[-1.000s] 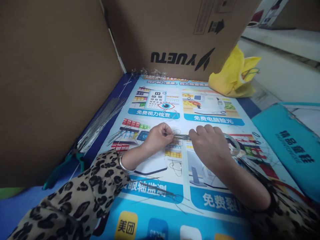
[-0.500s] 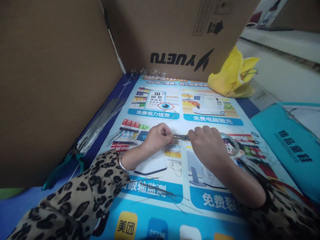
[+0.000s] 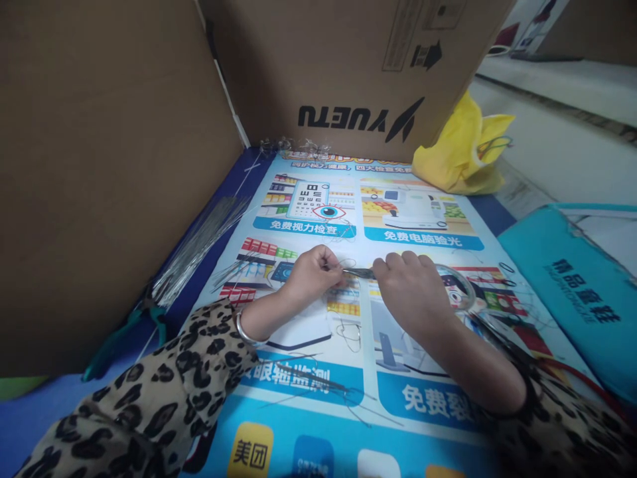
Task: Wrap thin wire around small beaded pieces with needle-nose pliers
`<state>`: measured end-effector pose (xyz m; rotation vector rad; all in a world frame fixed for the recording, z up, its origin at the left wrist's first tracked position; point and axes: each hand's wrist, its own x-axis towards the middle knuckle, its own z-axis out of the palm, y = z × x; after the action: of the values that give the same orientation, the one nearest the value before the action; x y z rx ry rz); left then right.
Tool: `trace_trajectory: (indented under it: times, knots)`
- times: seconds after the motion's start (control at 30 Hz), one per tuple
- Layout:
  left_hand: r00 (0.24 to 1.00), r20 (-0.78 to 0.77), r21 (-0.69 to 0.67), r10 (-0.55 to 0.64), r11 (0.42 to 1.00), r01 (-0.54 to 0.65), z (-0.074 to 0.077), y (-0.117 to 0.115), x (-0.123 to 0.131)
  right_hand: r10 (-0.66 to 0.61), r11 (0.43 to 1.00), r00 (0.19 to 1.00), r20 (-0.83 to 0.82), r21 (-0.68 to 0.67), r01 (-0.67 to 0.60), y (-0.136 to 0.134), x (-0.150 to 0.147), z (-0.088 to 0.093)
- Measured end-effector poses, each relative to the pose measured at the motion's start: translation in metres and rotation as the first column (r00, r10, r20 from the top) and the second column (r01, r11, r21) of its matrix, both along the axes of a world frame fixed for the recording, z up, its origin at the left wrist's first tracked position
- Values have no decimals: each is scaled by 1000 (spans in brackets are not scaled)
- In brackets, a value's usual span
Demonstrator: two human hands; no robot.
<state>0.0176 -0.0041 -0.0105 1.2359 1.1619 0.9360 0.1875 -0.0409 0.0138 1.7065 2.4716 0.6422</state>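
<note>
My left hand (image 3: 312, 273) pinches a thin wire (image 3: 351, 262) in curled fingers, while my right hand (image 3: 415, 292) is closed round a small metal tool (image 3: 362, 272). The tool's tip meets the wire just beside my left fingertips. Both hands rest on a printed eye-care poster (image 3: 423, 239) spread over the table. A loose wire loop (image 3: 351, 332) lies near my wrists. A bundle of straight wires (image 3: 199, 242) and green-handled pliers (image 3: 124, 328) sit to the left, beside a cardboard box (image 3: 348, 66). A yellow bag (image 3: 458, 156) lies beyond the poster.
</note>
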Motion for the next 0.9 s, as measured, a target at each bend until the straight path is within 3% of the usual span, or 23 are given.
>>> trace_trajectory:
  times: [0.9]
  knots:
    - [994,102,-59,25,998,-19,-1,-2,1,-7,1000,1000,-9,-24,7,2,2,-2]
